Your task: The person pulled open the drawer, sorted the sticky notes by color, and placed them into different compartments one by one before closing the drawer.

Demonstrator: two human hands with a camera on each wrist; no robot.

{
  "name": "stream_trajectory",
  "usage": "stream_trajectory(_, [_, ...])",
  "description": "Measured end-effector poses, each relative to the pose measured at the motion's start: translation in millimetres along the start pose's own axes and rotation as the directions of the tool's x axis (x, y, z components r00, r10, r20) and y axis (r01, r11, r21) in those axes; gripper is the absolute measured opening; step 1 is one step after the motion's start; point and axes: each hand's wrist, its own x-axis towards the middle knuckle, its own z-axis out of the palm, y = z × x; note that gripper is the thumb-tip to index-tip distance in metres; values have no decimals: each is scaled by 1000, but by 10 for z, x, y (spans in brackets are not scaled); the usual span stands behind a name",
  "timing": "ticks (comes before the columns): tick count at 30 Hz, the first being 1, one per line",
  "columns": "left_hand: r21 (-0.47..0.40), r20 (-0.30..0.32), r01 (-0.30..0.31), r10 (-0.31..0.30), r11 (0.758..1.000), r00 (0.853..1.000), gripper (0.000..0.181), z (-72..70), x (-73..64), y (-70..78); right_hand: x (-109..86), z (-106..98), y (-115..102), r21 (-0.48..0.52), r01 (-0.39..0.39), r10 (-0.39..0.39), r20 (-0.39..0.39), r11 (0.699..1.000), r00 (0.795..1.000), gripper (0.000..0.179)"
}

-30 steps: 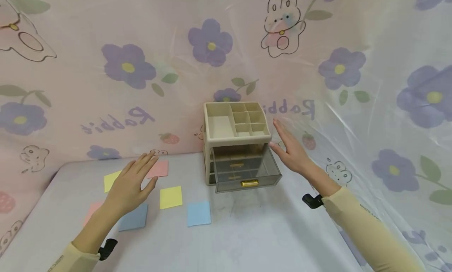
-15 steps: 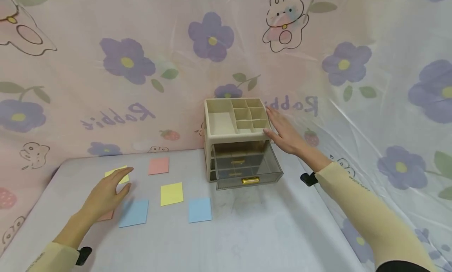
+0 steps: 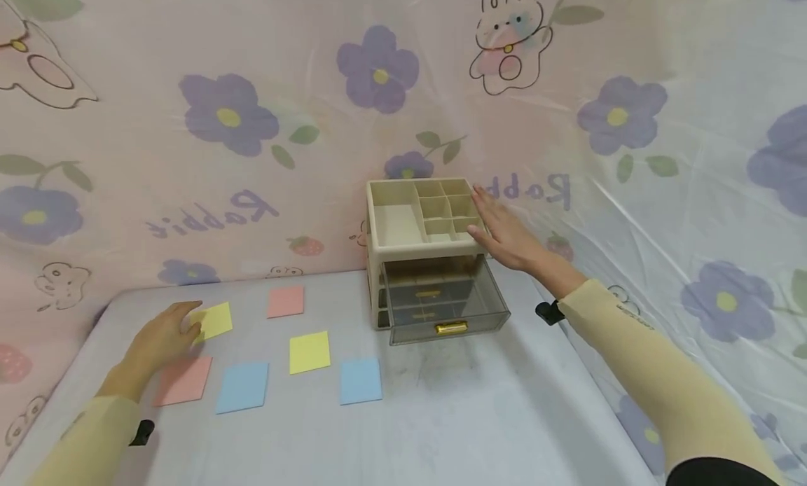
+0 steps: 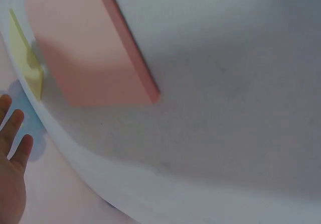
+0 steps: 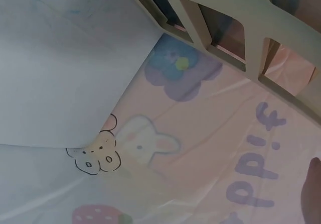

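Observation:
My left hand point(image 3: 157, 342) reaches over the table's left side, fingertips at a yellow sticky-note pad point(image 3: 216, 321), partly covering it. In the left wrist view its fingers are extended; whether they touch the pad I cannot tell. Just in front of that hand lies a pink sticky-note pad point(image 3: 184, 382). My right hand point(image 3: 513, 237) lies against the right side of a cream desktop organizer point(image 3: 429, 248), fingers straight along its upper edge. A smoky transparent drawer point(image 3: 447, 326) with a gold handle is pulled out of the organizer. The compartments on top hold nothing visible.
More sticky-note pads lie flat: pink point(image 3: 286, 302), yellow point(image 3: 309, 353), and two blue ones point(image 3: 242, 388) left of the organizer. A patterned curtain point(image 3: 302, 220) hangs behind and right of the white table point(image 3: 429, 430).
My left hand has moved left and lower, from above the pads to the yellow pad at the far left. My right hand has moved in against the organizer's side.

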Motion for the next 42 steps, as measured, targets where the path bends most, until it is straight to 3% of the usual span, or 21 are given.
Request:
stream_trajectory(6, [33,51,-37,36,999,998,58,3,43,-187,19,-44,-47,-66,-6,10,52,998,999,77])
stream_trajectory(12, [20,109,-20,18,1000,994,64,54,63,-261,24,-67,-56,-73,-15,22,93,997,995,75])
stream_trajectory(19, [53,104,-37,31,998,994,71,59,62,-302,81,-83,-49,-78,-19,25,84,997,996,76])
stream_trajectory(25, [69,86,-68,62,995,994,68,63,72,-285,43,-72,-56,-70,-33,40,102,997,994,77])
stream_trajectory(35, [16,34,-82,82,997,996,65,57,172,-199,10,-72,-40,-68,-35,41,78,997,996,74])
stream_trajectory(42, [-10,47,-67,68,998,997,69,11,197,-204,23,-32,-55,-75,-32,38,79,997,996,75])
